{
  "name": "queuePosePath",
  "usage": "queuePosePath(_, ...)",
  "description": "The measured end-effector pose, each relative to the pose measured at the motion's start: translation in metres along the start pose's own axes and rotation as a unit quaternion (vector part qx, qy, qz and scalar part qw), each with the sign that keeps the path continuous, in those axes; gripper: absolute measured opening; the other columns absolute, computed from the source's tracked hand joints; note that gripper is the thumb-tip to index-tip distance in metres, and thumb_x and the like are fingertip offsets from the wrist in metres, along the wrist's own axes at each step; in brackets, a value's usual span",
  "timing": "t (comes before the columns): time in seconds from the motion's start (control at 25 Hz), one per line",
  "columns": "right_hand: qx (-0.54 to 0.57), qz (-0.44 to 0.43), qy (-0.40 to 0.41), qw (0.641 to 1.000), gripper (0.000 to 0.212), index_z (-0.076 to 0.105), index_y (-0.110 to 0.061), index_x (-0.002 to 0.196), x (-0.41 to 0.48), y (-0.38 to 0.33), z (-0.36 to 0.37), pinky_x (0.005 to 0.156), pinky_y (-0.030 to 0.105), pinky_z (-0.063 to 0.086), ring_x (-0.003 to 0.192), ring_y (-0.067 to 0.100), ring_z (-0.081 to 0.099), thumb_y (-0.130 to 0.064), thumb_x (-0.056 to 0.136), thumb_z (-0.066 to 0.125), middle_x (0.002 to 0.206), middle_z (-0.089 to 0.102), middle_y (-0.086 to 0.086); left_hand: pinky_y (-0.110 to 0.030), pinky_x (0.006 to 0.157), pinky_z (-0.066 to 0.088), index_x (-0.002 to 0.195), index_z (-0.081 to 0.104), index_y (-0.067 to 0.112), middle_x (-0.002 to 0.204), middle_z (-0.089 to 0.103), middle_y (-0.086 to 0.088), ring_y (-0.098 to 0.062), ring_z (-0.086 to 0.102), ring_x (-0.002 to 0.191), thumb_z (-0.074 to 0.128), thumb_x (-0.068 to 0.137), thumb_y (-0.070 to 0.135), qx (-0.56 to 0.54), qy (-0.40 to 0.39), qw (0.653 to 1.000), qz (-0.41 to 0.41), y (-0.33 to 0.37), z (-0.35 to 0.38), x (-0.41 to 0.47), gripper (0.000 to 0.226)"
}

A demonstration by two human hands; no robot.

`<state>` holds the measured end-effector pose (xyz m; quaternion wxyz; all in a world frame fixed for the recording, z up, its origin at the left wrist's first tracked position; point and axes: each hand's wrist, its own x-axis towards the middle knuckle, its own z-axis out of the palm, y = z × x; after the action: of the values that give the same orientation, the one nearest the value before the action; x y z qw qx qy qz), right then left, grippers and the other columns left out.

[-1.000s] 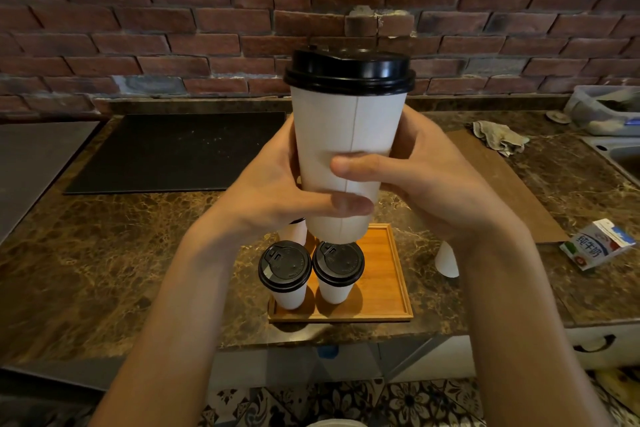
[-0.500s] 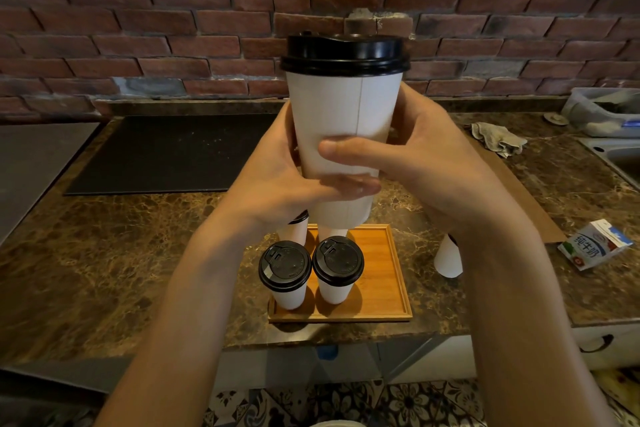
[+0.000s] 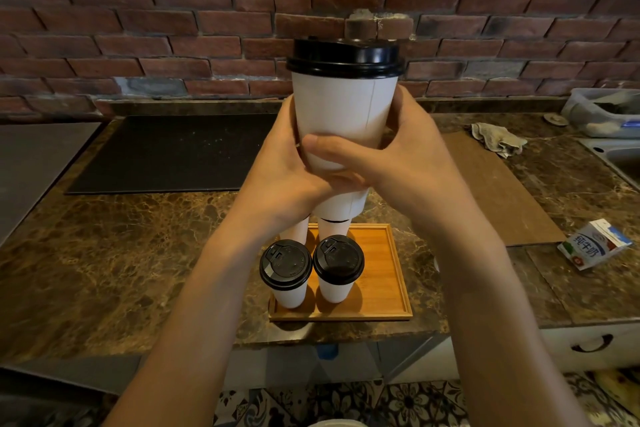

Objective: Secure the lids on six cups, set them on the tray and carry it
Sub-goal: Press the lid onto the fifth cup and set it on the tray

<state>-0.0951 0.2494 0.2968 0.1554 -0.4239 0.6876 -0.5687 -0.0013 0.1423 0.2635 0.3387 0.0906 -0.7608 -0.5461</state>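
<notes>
White black-lidded paper cup is held raised, left grip and right grip curled round it. Probably checking the lid's seal.

Cups on tray — carton right.

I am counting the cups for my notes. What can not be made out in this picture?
Head view only:
- Rear cups on the tray: tops hidden by the held cup and left hand; lids unconfirmed.
- Lower wall of the held cup: covered by the right hand and left hand.
- Grey container: cut off by the right edge.
</notes>
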Motion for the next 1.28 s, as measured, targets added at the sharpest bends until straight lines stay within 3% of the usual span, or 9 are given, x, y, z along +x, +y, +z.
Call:
queuePosePath(0.12, 0.013, -0.014, 0.001, 1.000, 0.077, 0.050, -0.025, 0.132, 0.000, -0.002, -0.002, 0.087, 0.036, 0.057, 0.109, 0.006, 0.059, -0.040, 0.066, 0.087, 0.119, 0.061, -0.011, -0.007, 0.077, 0.048, 0.122, 0.039, 0.036, 0.109, 0.059, 0.025, 0.012, 0.057, 0.105, 0.083, 0.062, 0.000, -0.001, 0.001, 1.000, 0.000, 0.001, -0.002, 0.001, 0.083)
queuePosePath(0.24, 0.021, -0.021, -0.005, 1.000, 0.077, 0.049, -0.026, 0.133, 0.002, -0.003, -0.005, 0.088, 0.032, 0.057, 0.110, 0.004, 0.058, -0.038, 0.066, 0.087, 0.120, 0.061, -0.012, -0.003, 0.075, 0.045, 0.122, 0.035, 0.042, 0.112, 0.056, 0.025, 0.016, 0.054, 0.105, 0.085, 0.059, 0.015, 0.007, -0.010, 1.000, -0.012, 0.004, -0.006, 0.002, 0.085)
queuePosePath(0.4, 0.062, -0.016, -0.049, 0.997, 0.075, 0.053, -0.028, 0.128, 0.002, -0.002, -0.014, 0.084, 0.028, 0.057, 0.107, 0.004, 0.062, -0.040, 0.060, 0.085, 0.115, 0.065, -0.012, -0.014, 0.080, 0.051, 0.127, 0.040, 0.040, 0.119, 0.060, 0.016, 0.000, 0.058, 0.112, 0.085, 0.054, 0.031, -0.020, -0.053, 0.998, -0.041, 0.008, -0.011, 0.000, 0.086)
queuePosePath(0.48, 0.086, -0.005, -0.076, 0.993, 0.071, 0.056, -0.030, 0.123, 0.002, -0.001, -0.018, 0.084, 0.030, 0.058, 0.105, 0.006, 0.064, -0.039, 0.060, 0.086, 0.112, 0.067, -0.011, -0.019, 0.080, 0.053, 0.128, 0.043, 0.037, 0.118, 0.062, 0.014, -0.006, 0.060, 0.112, 0.084, 0.058, 0.028, -0.037, -0.079, 0.995, -0.042, 0.008, -0.014, -0.001, 0.082)
queuePosePath(0.68, 0.102, -0.001, -0.124, 0.987, 0.067, 0.055, -0.024, 0.128, 0.003, 0.004, -0.023, 0.091, 0.040, 0.057, 0.111, 0.014, 0.064, -0.028, 0.066, 0.082, 0.117, 0.067, -0.004, -0.017, 0.078, 0.052, 0.129, 0.042, 0.036, 0.116, 0.063, 0.016, -0.006, 0.060, 0.110, 0.083, 0.058, 0.024, -0.061, -0.108, 0.991, -0.058, 0.006, -0.016, -0.003, 0.082)
queuePosePath(0.88, 0.117, 0.000, -0.155, 0.981, 0.062, 0.056, -0.025, 0.124, 0.002, 0.008, -0.026, 0.087, 0.032, 0.057, 0.110, 0.013, 0.065, -0.025, 0.067, 0.081, 0.115, 0.069, -0.005, -0.015, 0.077, 0.052, 0.127, 0.041, 0.035, 0.111, 0.063, 0.021, -0.004, 0.061, 0.107, 0.081, 0.059, 0.021, -0.065, -0.133, 0.987, -0.059, 0.005, -0.016, -0.004, 0.081)
queuePosePath(1.2, 0.095, 0.004, -0.152, 0.984, 0.074, 0.054, -0.025, 0.127, 0.002, 0.003, -0.025, 0.095, 0.043, 0.054, 0.114, 0.015, 0.063, -0.036, 0.060, 0.082, 0.119, 0.067, -0.004, -0.014, 0.074, 0.052, 0.125, 0.044, 0.033, 0.109, 0.064, 0.020, -0.004, 0.063, 0.104, 0.083, 0.057, 0.024, -0.049, -0.096, 0.993, -0.048, 0.005, -0.015, -0.006, 0.078)
queuePosePath(1.28, 0.092, 0.005, -0.142, 0.986, 0.073, 0.054, -0.025, 0.129, 0.003, 0.001, -0.024, 0.096, 0.044, 0.054, 0.114, 0.014, 0.063, -0.032, 0.063, 0.084, 0.120, 0.066, -0.004, -0.013, 0.074, 0.052, 0.123, 0.045, 0.034, 0.109, 0.064, 0.020, -0.004, 0.063, 0.104, 0.083, 0.057, 0.026, -0.045, -0.085, 0.994, -0.047, 0.007, -0.015, -0.006, 0.077)
